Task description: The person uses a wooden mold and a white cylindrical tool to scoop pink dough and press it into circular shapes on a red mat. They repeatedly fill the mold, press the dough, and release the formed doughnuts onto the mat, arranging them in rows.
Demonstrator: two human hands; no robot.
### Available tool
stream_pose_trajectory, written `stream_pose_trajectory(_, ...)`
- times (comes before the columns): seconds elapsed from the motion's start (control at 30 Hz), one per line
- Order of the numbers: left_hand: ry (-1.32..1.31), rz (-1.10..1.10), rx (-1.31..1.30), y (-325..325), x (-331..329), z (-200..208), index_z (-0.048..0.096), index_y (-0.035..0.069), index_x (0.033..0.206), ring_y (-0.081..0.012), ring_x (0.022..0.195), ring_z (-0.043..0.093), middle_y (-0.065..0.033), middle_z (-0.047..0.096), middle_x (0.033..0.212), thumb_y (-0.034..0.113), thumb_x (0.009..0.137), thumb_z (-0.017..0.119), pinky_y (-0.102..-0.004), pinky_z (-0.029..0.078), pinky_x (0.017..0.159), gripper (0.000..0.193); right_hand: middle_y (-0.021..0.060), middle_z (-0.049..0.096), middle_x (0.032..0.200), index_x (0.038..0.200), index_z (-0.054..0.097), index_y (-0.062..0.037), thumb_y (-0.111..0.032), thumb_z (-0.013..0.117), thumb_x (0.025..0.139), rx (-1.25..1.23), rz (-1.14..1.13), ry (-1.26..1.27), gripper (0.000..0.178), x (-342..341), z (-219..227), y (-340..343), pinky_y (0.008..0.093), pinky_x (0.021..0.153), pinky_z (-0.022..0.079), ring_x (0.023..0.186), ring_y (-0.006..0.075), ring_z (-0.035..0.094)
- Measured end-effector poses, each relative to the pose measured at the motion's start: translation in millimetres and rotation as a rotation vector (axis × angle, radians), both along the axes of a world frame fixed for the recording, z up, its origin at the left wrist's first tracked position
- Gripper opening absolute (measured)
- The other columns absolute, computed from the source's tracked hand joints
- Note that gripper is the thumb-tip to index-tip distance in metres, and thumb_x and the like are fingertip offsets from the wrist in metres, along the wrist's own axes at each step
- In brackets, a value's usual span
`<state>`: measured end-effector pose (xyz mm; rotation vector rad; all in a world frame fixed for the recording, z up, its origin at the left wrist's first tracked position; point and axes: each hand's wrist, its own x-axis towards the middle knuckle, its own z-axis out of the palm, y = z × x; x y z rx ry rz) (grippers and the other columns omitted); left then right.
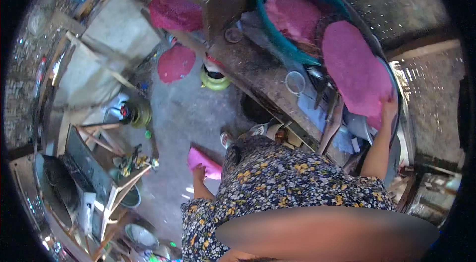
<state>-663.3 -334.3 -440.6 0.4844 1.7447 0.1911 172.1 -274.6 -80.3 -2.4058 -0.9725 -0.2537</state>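
Observation:
My right hand [389,107] is closed on the lower right edge of a large flat pink oval sheet [353,66], which looks like cloth. It spreads over the right side of a teal basin [270,29] on the wooden counter. More pink material [292,14] lies inside the basin. Low on my left, my left hand [199,171] grips a smaller pink cloth-like piece [210,167] beside my body, above the floor.
The wooden counter [238,63] also bears a clear cup [295,82] and utensils. Green gas cylinders [215,81] [141,114] stand on the floor near a round red piece [176,63]. A wooden rack [116,197] and a metal bowl [141,235] are at left.

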Motion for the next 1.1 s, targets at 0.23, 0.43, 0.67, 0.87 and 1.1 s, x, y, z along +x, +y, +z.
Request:
stream_pose_trajectory(0.23, 0.119, -0.19, 0.232, 99, 30, 68, 0.052, 0.008, 0.114, -0.0188, 0.069, 0.059, -0.0108, 0.062, 0.079, 0.018, 0.076, 0.06, -0.0306, 0.048, 0.059, 0.04, 0.0164, 0.056, 0.112, 0.131, 0.035, -0.0027, -0.003, 0.061, 0.07, 0.123, -0.004, 0.128, 0.066, 26, -43, 48, 0.0296, 0.079, 0.046, 0.096, 0.0219, 0.057)
stream_pose_trajectory(0.43, 0.245, -0.14, 0.245, 25, -35, -15, 0.054, 0.009, 0.114, -0.026, 0.085, 0.061, -0.0146, 0.063, 0.096, 0.031, 0.072, 0.061, -0.0333, 0.047, 0.076, 0.048, 0.0132, 0.061, 0.095, 0.1, 0.054, -0.007, -0.02, 0.051, 0.079, -0.035, -0.007, -0.037, 0.025, 116, -121, 94, 0.035, 0.068, 0.047, 0.08, 0.0224, 0.06)
stream_pose_trajectory(0.67, 0.504, -0.255, 0.276, -56, 12, 33, 0.065, 0.005, 0.089, -0.0358, 0.094, 0.056, -0.0212, 0.057, 0.105, 0.036, 0.082, 0.043, -0.0421, 0.044, 0.084, 0.039, 0.0089, 0.063, 0.082, 0.108, 0.057, -0.0057, -0.052, 0.043, 0.082, -0.44, -0.216, -1.005, 0.055, 67, -63, 162, 0.0365, 0.056, 0.047, 0.064, 0.0227, 0.06)
stream_pose_trajectory(0.87, 0.394, -0.322, -0.319, -55, 94, 0, 0.052, 0.027, 0.12, -0.0289, 0.111, 0.049, -0.012, 0.055, 0.117, 0.035, 0.075, 0.051, -0.0399, 0.038, 0.095, 0.045, 0.0125, 0.06, 0.087, 0.094, 0.061, -0.0044, -0.014, 0.055, 0.077, -0.726, 1.292, -0.187, 0.02, -244, -85, 56, 0.0396, 0.074, 0.044, 0.084, 0.0297, 0.056)
stream_pose_trajectory(1.1, 0.261, -0.115, -0.545, -35, 135, -176, 0.043, 0.037, 0.126, -0.0412, 0.132, -0.006, -0.0099, -0.001, 0.146, 0.038, 0.074, 0.055, -0.0616, 0.01, 0.102, 0.053, 0.0151, 0.061, 0.085, 0.093, 0.062, -0.0069, -0.024, 0.059, 0.074, -1.241, 1.316, 0.505, 0.026, -336, -234, -23, 0.0412, 0.07, 0.045, 0.08, 0.0312, 0.058)
